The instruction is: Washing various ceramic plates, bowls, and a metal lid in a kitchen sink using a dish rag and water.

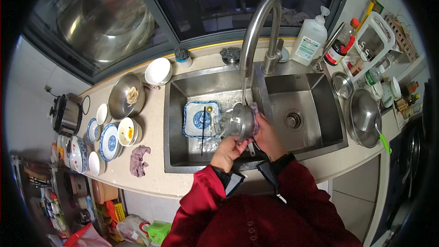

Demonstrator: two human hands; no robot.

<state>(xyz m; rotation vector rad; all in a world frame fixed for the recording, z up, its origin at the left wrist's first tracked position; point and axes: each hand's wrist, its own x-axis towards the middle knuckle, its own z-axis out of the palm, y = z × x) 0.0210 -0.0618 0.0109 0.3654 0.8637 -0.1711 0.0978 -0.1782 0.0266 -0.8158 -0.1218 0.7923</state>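
Note:
Water runs from the curved metal faucet onto a metal bowl over the left sink basin. My left hand grips the bowl's lower edge. Against its right side, my right hand presses a purple cloth. Below and to the left, a square blue-and-white dish lies in the basin, with a dark chopstick across it. What lies beneath the bowl is partly hidden by splashing water.
Left of the sink stand a steel bowl, a white bowl, stacked bowls, plates and a crumpled cloth. The right basin has a drain. A pump bottle stands behind it; a green-handled strainer lies right.

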